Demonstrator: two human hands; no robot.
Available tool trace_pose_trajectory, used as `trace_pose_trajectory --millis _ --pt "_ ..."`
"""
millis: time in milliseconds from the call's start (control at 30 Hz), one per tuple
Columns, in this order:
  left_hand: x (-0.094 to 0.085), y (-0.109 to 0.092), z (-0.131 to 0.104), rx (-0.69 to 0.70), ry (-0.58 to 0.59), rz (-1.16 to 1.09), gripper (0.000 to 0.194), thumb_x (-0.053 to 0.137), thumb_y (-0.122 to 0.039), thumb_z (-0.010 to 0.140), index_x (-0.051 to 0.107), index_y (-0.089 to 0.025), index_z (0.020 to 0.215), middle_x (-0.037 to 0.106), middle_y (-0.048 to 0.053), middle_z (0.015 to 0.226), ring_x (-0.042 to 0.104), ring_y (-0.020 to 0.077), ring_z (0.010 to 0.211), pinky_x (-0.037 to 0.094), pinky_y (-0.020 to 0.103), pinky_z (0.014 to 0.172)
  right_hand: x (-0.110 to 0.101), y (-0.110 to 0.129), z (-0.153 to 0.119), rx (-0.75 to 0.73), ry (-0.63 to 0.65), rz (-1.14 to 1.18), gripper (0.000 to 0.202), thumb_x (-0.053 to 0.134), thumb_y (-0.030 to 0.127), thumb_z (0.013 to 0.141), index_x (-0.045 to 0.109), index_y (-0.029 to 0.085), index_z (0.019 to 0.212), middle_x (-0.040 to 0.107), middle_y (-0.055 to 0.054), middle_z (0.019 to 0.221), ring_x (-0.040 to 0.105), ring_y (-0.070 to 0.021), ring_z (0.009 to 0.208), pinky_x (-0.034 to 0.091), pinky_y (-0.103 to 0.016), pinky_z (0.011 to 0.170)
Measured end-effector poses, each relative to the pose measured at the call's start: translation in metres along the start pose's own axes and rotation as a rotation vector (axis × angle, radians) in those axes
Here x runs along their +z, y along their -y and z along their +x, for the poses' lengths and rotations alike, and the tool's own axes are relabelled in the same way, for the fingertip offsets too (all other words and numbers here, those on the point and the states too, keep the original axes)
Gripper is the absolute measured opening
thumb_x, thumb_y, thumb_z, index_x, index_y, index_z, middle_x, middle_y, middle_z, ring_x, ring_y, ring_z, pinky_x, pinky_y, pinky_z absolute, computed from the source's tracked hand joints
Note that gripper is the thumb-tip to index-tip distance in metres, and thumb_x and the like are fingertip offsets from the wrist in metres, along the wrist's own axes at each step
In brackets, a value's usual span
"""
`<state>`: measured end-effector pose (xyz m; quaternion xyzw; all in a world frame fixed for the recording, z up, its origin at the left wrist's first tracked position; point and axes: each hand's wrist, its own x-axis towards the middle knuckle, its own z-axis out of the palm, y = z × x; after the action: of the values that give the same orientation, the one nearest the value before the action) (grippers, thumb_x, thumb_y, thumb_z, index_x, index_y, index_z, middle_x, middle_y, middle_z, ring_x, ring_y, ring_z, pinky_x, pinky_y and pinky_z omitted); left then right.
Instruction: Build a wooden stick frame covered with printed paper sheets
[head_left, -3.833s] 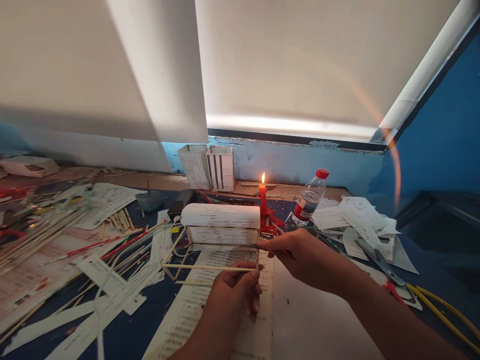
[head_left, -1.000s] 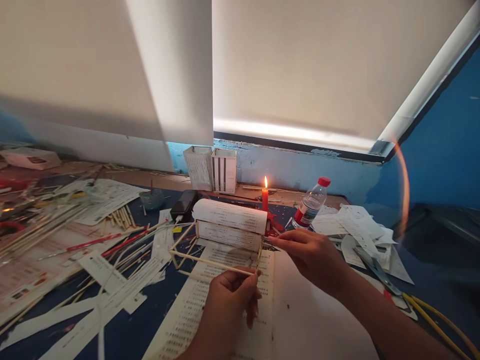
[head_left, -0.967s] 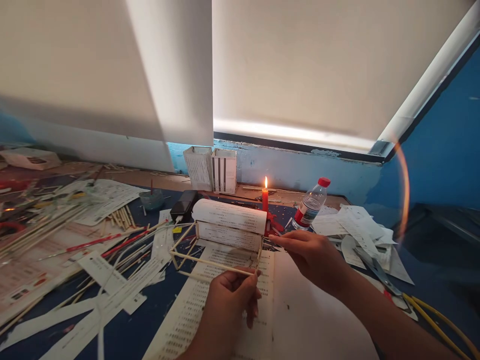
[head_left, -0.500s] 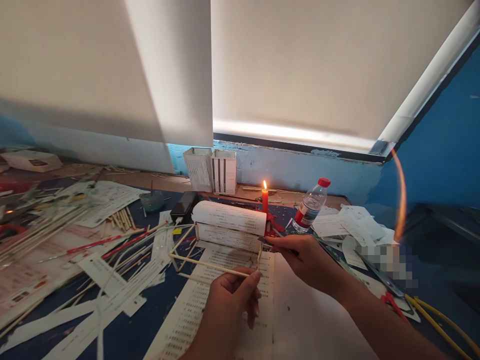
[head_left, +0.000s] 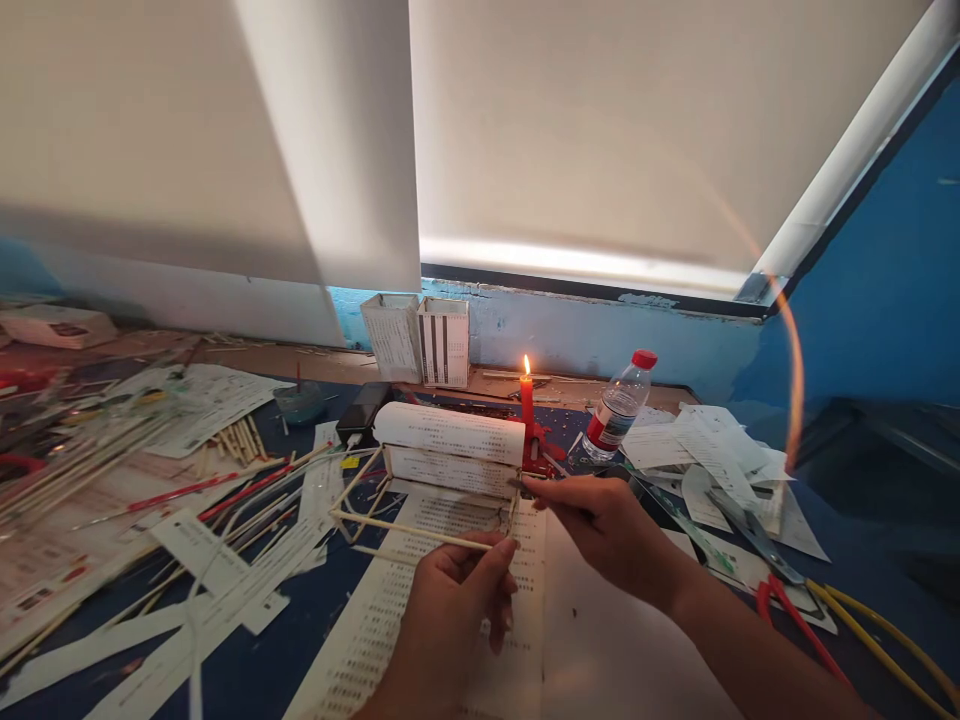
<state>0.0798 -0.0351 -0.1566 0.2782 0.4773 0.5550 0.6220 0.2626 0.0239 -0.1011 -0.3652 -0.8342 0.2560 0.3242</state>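
Observation:
My left hand (head_left: pixel 454 605) pinches the near right corner of a frame of thin wooden sticks (head_left: pixel 409 529). Printed paper (head_left: pixel 454 466) covers the frame's far side, and its upper part curls back as a loose flap. My right hand (head_left: pixel 607 525) is closed with the index finger stretched forward, gripping a small, dark, flat blade-like piece (head_left: pixel 517 482), mostly hidden by the fingers. Its tip meets the right end of the papered side. Beneath the frame lies a printed sheet (head_left: pixel 367 630). Just behind the paper flap stands a lit red candle (head_left: pixel 527 402).
A water bottle (head_left: pixel 619 408) stands right of the candle, beside paper scraps (head_left: pixel 705 445). Scissors (head_left: pixel 757 535) and yellow-handled pliers (head_left: pixel 877 630) lie at right. Sticks and paper strips (head_left: pixel 202 550) clutter the left. Two paper-covered boxes (head_left: pixel 444 342) stand against the wall.
The blade-like piece in my right hand has moved slightly left and down along the papered side's right end. My left hand keeps its hold on the frame. The view has shifted slightly.

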Motion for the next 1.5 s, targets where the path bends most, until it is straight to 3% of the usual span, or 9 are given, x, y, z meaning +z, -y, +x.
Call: trace_pose_trajectory --millis 167,433,700,900,1267,1500 --pt "0.001 0.000 0.001 -0.021 0.003 -0.006 0.038 0.084 -0.049 0.067 0.066 -0.015 0.072 0.058 -0.004 0.049 0.045 0.0074 0.033 0.033 0.018 0.031 0.001 -0.016 0.008 -0.009 -0.048 -0.007 0.040 0.052 0.013 0.096 0.067 0.026 0.130 0.078 -0.004 0.102 0.073 -0.0179 0.091 0.057 -0.031 0.082" --pt "0.003 -0.008 -0.006 -0.008 -0.007 0.010 0.038 0.085 -0.047 0.065 0.065 -0.015 0.070 0.060 -0.003 0.051 0.046 0.0075 0.035 0.034 0.018 0.032 0.000 -0.010 0.001 -0.035 0.031 -0.065 0.042 0.051 0.009 0.095 0.068 0.027 0.129 0.079 -0.003 0.097 0.074 -0.0163 0.087 0.057 -0.029 0.079" --pt "0.006 -0.011 -0.008 -0.009 -0.037 0.030 0.036 0.084 -0.046 0.065 0.065 -0.016 0.071 0.059 -0.003 0.050 0.045 0.0078 0.034 0.034 0.018 0.032 -0.006 -0.016 0.011 -0.099 -0.043 -0.232 0.040 0.050 0.012 0.098 0.066 0.027 0.131 0.076 -0.005 0.105 0.072 -0.0148 0.085 0.057 -0.027 0.076" --pt "0.006 -0.013 -0.012 0.007 -0.032 0.052 0.036 0.084 -0.046 0.065 0.065 -0.015 0.073 0.060 -0.003 0.051 0.046 0.0081 0.035 0.036 0.019 0.033 -0.002 -0.017 0.008 -0.067 -0.033 -0.160 0.044 0.053 0.009 0.094 0.066 0.028 0.131 0.078 -0.002 0.108 0.074 -0.0164 0.091 0.058 -0.027 0.079" --pt "0.006 -0.013 -0.012 0.001 -0.035 0.084 0.038 0.084 -0.048 0.063 0.066 -0.015 0.071 0.057 -0.003 0.048 0.047 0.0096 0.035 0.036 0.020 0.032 -0.005 -0.012 0.006 0.029 -0.076 -0.058 0.037 0.059 0.016 0.093 0.070 0.031 0.126 0.079 -0.001 0.107 0.076 -0.0186 0.091 0.060 -0.030 0.081" --pt "0.007 -0.014 -0.012 0.010 -0.035 0.070 0.036 0.084 -0.046 0.065 0.066 -0.015 0.071 0.059 -0.002 0.051 0.048 0.0094 0.036 0.037 0.019 0.033 0.002 -0.006 0.005 0.004 -0.011 -0.036 0.041 0.056 0.012 0.093 0.069 0.030 0.128 0.079 -0.002 0.107 0.075 -0.0174 0.091 0.058 -0.028 0.081"
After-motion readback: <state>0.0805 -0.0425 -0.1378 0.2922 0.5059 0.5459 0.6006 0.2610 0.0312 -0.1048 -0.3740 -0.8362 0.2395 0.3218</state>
